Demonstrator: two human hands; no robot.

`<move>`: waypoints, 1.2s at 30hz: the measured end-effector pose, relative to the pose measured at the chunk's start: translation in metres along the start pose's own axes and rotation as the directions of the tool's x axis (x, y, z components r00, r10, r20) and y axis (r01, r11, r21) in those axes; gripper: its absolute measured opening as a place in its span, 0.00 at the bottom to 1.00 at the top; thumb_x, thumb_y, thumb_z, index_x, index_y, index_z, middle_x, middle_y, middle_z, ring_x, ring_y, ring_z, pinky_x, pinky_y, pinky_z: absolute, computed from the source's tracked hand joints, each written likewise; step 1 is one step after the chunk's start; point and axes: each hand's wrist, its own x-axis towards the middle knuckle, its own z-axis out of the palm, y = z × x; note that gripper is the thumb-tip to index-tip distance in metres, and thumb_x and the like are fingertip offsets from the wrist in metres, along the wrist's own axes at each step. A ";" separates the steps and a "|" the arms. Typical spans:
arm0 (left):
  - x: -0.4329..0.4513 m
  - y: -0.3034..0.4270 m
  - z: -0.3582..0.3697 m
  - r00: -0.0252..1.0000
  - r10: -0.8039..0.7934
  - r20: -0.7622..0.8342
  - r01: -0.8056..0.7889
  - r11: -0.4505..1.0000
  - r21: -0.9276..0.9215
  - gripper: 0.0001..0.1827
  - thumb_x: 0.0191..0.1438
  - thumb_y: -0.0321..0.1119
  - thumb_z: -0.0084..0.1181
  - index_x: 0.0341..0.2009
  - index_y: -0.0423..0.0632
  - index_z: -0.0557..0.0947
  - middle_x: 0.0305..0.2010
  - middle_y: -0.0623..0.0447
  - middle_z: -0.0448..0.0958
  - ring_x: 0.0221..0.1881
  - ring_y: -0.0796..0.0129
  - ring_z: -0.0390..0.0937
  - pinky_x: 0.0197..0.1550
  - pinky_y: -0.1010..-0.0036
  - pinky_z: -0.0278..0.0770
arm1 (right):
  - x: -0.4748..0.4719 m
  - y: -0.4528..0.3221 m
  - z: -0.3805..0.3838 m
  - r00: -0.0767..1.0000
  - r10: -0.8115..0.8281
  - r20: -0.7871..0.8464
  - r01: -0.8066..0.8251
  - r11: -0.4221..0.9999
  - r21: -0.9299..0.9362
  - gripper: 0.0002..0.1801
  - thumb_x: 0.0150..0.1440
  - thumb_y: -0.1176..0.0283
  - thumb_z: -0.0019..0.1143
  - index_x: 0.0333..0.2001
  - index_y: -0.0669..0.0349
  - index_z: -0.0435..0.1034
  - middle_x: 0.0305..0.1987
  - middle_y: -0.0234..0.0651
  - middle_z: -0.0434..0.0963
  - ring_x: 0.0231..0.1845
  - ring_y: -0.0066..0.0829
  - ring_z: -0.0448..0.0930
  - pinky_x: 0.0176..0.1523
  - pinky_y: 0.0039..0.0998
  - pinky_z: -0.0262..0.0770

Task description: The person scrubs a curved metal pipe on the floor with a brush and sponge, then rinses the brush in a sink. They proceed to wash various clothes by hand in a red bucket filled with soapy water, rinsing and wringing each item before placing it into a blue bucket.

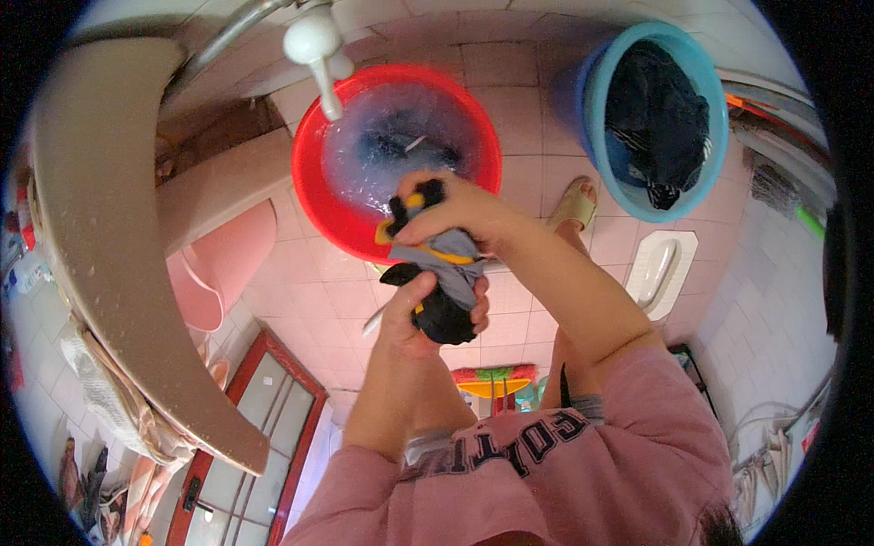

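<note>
A bunched black, grey and yellow cloth garment (447,263) is gripped between my two hands, above the near rim of a red plastic basin (311,205). My left hand (416,310) is wrapped around its lower, mostly black end. Farther up, my right hand (454,205) clutches the other end, with black and yellow folds poking out between the fingers. Cloudy, bubbly water fills the basin, and a dark cloth (410,147) lies partly under its surface. A white tap (321,58) on a metal pipe reaches over the basin's left side.
A blue bucket (713,147) holding dark clothes stands at the back right. Beyond my right arm a white squat toilet (659,273) is set in the pink tiled floor. A pink bin (229,266) sits left, beneath a beige countertop (102,205). A red-framed door (273,409) is at lower left.
</note>
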 end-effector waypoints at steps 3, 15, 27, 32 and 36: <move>0.008 0.001 -0.019 0.919 0.043 -0.392 0.091 0.944 0.317 0.30 0.44 0.45 0.61 0.49 0.42 0.71 0.36 0.46 0.74 0.33 0.59 0.74 0.33 0.66 0.74 | 0.011 0.015 -0.006 0.997 0.055 -0.057 -0.073 0.924 -0.376 0.14 0.34 0.75 0.64 0.25 0.62 0.65 0.26 0.32 0.70 0.32 0.25 0.73 0.35 0.26 0.69; 0.091 -0.068 -0.047 0.860 0.511 -0.008 -0.256 0.445 0.858 0.32 0.40 0.34 0.67 0.49 0.39 0.67 0.43 0.48 0.73 0.43 0.66 0.73 0.45 0.75 0.71 | -0.083 0.024 -0.081 0.521 -0.805 -0.284 0.237 0.456 -0.858 0.14 0.35 0.75 0.64 0.26 0.60 0.67 0.33 0.36 0.73 0.38 0.31 0.74 0.43 0.31 0.70; 0.123 -0.030 -0.197 0.467 0.884 -0.024 -0.043 0.050 0.998 0.15 0.45 0.35 0.60 0.36 0.41 0.75 0.37 0.44 0.75 0.37 0.56 0.74 0.40 0.65 0.73 | -0.170 -0.070 -0.223 0.211 -0.934 -0.287 -0.958 -0.139 -0.252 0.32 0.48 0.57 0.59 0.55 0.58 0.63 0.58 0.52 0.64 0.54 0.50 0.67 0.56 0.45 0.62; 0.086 0.009 -0.209 0.457 0.890 -0.006 0.341 -0.168 0.925 0.16 0.47 0.36 0.56 0.37 0.38 0.74 0.40 0.38 0.73 0.41 0.48 0.71 0.44 0.57 0.69 | -0.049 0.028 -0.128 0.600 -0.797 0.070 0.210 0.072 -0.975 0.21 0.45 0.77 0.54 0.47 0.58 0.66 0.51 0.43 0.67 0.53 0.42 0.68 0.54 0.40 0.65; 0.085 0.003 -0.210 0.552 0.781 0.292 0.428 -0.566 0.705 0.17 0.47 0.36 0.53 0.37 0.35 0.72 0.40 0.35 0.70 0.42 0.42 0.68 0.43 0.53 0.67 | 0.089 0.093 -0.088 0.738 -0.637 -0.220 -0.076 0.246 -0.966 0.34 0.42 0.72 0.63 0.56 0.48 0.62 0.61 0.44 0.60 0.62 0.45 0.61 0.62 0.42 0.60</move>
